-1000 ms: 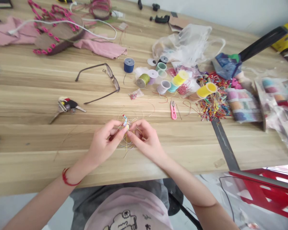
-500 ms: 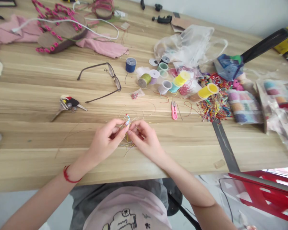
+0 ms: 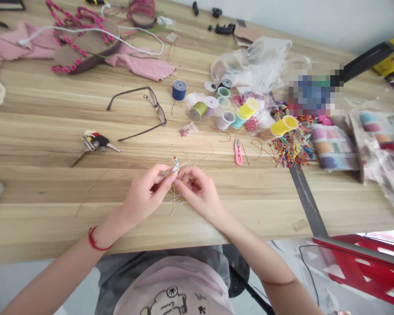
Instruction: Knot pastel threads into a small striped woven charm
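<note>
Item under inspection: a small corded piece, located between the two hands above the near part of the tabletop. It is slim and short, its upper end standing clear of the fingers. Colouring is pale blue and white along the visible body, with a red tip at the top. Surface texture is too small to make out, and the lower portion is hidden by the fingertips.

Fine loose threads, yellow and greyish white, fan out around and below the piece in loops and straggling ends, some appearing to lie on the wood.

Left hand: grip closed, thumb and forefinger pinching the corded piece. Right hand: fingers curled, thumb and forefinger tips right beside the piece; whether this grip pinches a thread cannot be told.

Pink snips lie to the right, apart from both hands.
</note>
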Action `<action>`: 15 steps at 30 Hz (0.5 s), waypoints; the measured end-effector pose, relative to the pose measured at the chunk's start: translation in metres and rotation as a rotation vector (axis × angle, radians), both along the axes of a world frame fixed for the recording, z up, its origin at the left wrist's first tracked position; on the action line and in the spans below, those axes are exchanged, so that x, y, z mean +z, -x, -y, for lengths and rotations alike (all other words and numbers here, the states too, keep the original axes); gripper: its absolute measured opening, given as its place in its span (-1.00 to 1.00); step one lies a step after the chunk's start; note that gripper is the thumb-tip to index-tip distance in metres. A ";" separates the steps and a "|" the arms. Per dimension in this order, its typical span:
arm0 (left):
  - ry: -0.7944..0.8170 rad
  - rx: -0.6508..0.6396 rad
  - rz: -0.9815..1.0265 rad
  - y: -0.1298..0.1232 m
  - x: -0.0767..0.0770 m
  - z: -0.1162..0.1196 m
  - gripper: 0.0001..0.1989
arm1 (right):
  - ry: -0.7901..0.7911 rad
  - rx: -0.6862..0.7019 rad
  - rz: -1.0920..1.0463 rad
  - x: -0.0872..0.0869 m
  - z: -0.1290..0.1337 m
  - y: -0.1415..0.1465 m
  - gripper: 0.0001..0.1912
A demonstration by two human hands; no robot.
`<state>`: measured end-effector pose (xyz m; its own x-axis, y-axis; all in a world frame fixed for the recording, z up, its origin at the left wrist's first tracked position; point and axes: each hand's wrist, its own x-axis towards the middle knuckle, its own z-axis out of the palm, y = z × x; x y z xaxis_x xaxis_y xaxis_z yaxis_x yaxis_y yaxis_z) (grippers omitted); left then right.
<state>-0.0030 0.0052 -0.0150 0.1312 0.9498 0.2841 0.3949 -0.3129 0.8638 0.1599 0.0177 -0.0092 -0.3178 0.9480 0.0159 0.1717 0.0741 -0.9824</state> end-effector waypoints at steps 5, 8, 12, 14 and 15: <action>0.073 0.014 0.115 -0.001 0.001 0.001 -0.90 | -0.069 -0.018 0.010 0.003 0.000 -0.001 -0.91; 0.114 0.014 0.137 -0.001 0.001 0.002 -0.89 | -0.082 -0.019 -0.006 0.005 -0.001 0.000 -0.93; 0.126 0.008 0.150 -0.002 0.001 0.002 -0.89 | -0.072 -0.047 -0.027 0.002 0.000 0.000 -0.91; 0.130 0.000 0.153 -0.002 0.002 0.002 -0.89 | -0.045 -0.068 -0.015 0.000 0.002 -0.001 -0.88; 0.134 -0.004 0.155 -0.002 0.002 0.002 -0.89 | -0.023 -0.075 -0.009 0.000 0.002 -0.001 -0.86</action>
<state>-0.0013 0.0028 -0.0129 0.0997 0.9800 0.1724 0.2532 -0.1925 0.9481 0.1606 0.0154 -0.0094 -0.2457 0.9685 0.0400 0.1689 0.0835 -0.9821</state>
